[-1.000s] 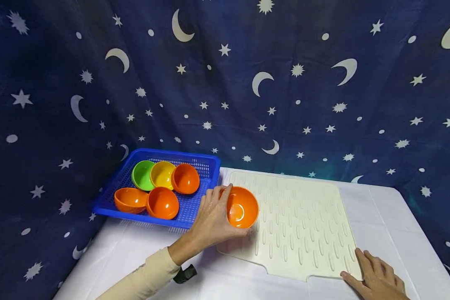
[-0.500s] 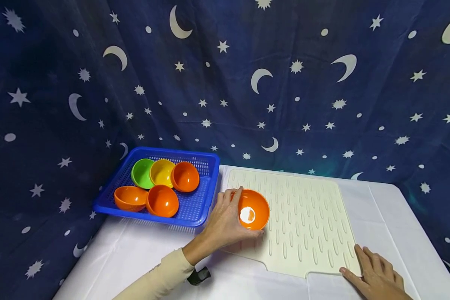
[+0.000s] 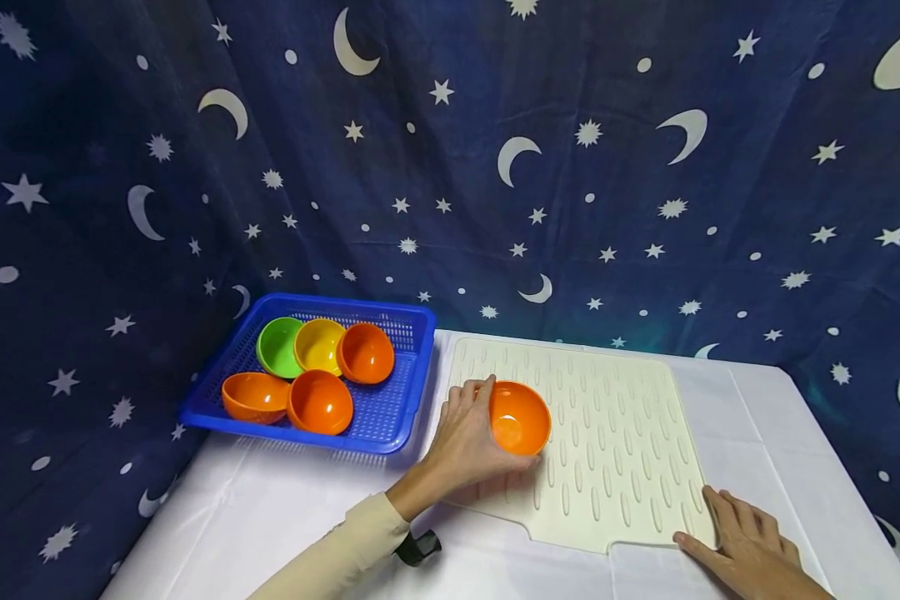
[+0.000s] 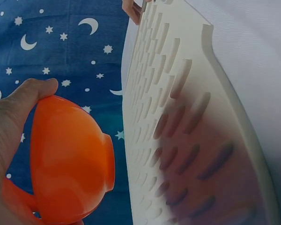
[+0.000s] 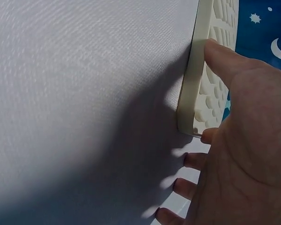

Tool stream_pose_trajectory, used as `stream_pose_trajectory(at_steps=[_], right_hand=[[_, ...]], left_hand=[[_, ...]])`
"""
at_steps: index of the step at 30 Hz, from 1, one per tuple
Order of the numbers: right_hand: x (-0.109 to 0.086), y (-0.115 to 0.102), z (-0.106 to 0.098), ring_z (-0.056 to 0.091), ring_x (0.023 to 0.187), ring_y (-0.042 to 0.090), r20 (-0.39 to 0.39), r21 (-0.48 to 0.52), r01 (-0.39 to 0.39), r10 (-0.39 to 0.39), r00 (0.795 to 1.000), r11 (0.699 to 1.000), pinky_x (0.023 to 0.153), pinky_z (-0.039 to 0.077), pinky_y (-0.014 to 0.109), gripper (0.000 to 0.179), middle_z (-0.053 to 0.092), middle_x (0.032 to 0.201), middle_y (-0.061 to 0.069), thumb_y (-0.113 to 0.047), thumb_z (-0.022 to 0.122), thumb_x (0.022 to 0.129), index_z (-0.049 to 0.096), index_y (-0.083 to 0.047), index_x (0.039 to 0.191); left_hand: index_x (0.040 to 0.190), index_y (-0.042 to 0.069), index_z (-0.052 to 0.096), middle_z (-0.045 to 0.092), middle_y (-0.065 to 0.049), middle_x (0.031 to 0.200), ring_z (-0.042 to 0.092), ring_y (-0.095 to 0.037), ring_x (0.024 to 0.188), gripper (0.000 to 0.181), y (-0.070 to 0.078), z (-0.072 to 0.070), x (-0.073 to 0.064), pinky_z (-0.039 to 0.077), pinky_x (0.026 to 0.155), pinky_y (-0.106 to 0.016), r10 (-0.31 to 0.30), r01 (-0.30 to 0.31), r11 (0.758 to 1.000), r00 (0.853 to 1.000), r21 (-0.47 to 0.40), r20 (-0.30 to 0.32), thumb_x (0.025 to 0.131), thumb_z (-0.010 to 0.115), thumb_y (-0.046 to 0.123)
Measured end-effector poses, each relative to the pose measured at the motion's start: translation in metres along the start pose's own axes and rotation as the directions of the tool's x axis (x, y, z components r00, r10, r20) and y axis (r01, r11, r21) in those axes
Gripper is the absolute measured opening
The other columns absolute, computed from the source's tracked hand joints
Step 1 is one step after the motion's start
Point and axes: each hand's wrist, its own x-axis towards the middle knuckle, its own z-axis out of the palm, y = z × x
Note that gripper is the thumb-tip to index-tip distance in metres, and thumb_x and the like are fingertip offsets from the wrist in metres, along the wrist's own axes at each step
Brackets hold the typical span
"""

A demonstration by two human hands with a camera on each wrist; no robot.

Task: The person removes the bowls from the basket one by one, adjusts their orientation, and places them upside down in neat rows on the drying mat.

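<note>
An orange bowl point(image 3: 521, 417) is gripped at its rim by my left hand point(image 3: 468, 437), thumb on the near side and fingers on the far side. In the left wrist view the bowl point(image 4: 68, 159) hangs apart from the white ribbed mat point(image 4: 187, 108), its foot facing the mat and a shadow cast below. My right hand point(image 3: 750, 542) rests at the near right corner of the mat point(image 3: 607, 450). The right wrist view has the thumb touching the mat's edge point(image 5: 196, 70), the other fingers spread on the cloth beside the corner.
Left of the mat stands a blue plastic basket point(image 3: 397, 417). It holds a green bowl point(image 3: 276, 348), a yellow bowl point(image 3: 318, 346) and several orange bowls point(image 3: 321, 402), tilted on their sides. White cloth point(image 3: 270, 500) covers the table. A dark star-patterned curtain point(image 3: 450, 167) hangs behind and to the left.
My left hand has carried the orange bowl rightward, away from the basket and farther over the mat. My right hand has stayed at the mat's corner.
</note>
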Motion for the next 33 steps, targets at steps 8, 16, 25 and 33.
stream_pose_trajectory(at_steps=[8, 16, 25, 33], right_hand=[[-0.001, -0.006, -0.006, 0.015, 0.106, 0.057, -0.042, -0.002, 0.049, -0.049, 0.998, 0.999, 0.072, 0.018, 0.073, 0.100, 0.019, 0.126, 0.032, -0.070, 0.040, 0.080, 0.016, 0.009, 0.136], [-0.003, -0.012, -0.011, 0.017, 0.105, 0.058, -0.057, -0.003, 0.054, -0.054, 0.997, 0.999, 0.073, 0.019, 0.074, 0.098, 0.020, 0.125, 0.033, -0.068, 0.044, 0.079, 0.018, 0.010, 0.134], [-0.006, -0.010, -0.010, 0.021, 0.104, 0.059, -0.091, -0.012, 0.075, -0.076, 0.993, 0.997, 0.070, 0.023, 0.072, 0.097, 0.024, 0.124, 0.033, -0.067, 0.045, 0.079, 0.020, 0.009, 0.133], [-0.004, -0.012, -0.021, 0.028, 0.101, 0.058, -0.089, -0.005, 0.111, -0.111, 0.990, 0.994, 0.067, 0.030, 0.069, 0.089, 0.033, 0.118, 0.030, -0.063, 0.049, 0.080, 0.027, 0.008, 0.130]], left_hand=[[0.134, 0.012, 0.037, 0.042, -0.003, 0.118, 0.036, -0.019, 0.099, 0.111, 0.006, 0.015, 0.008, 0.036, 0.075, -0.033, -0.040, 0.040, 0.999, 0.998, 0.001, 0.038, 0.047, 0.067, 0.074], [0.133, 0.012, 0.037, 0.041, -0.003, 0.119, 0.035, -0.020, 0.102, 0.109, 0.015, 0.030, 0.012, 0.038, 0.078, -0.034, -0.034, 0.036, 0.998, 0.999, -0.044, 0.037, 0.046, 0.073, 0.066], [0.134, 0.013, 0.034, 0.039, -0.002, 0.118, 0.033, -0.019, 0.104, 0.106, 0.028, 0.045, 0.018, 0.039, 0.080, -0.033, -0.035, 0.039, 0.997, 0.998, -0.070, 0.049, 0.048, 0.075, 0.061], [0.137, 0.010, 0.030, 0.039, -0.007, 0.118, 0.032, -0.021, 0.104, 0.116, 0.042, 0.056, 0.025, 0.040, 0.080, -0.030, -0.088, 0.094, 0.993, 0.993, -0.077, 0.074, 0.045, 0.074, 0.066]])
